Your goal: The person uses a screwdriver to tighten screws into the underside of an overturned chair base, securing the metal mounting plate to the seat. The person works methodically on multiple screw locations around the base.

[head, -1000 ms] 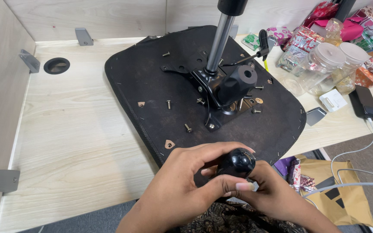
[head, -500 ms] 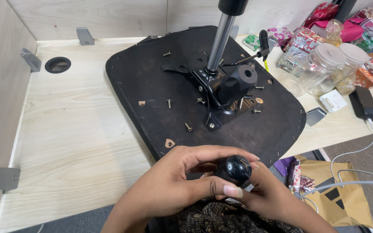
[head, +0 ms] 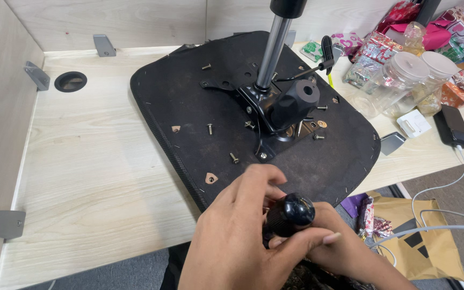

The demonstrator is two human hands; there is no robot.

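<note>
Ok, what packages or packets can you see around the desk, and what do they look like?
Shiny foil packets: desk's far right, crinkled silver and pink.
Clear plastic jars: beside them, round, pale lids.
Green-and-white packet: behind the chair seat, small and flat.
Brown paper bag: floor, lower right, creased.

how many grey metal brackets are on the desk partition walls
3: one grey metal bracket at the back wall, one on the left wall near the round grommet hole, one front left. Others may be hidden.

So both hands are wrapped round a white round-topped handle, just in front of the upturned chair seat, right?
Not quite: the handle is black, not white, as the head view shows. The left hand and right hand do hold it, just in front of the upturned chair seat.
</note>
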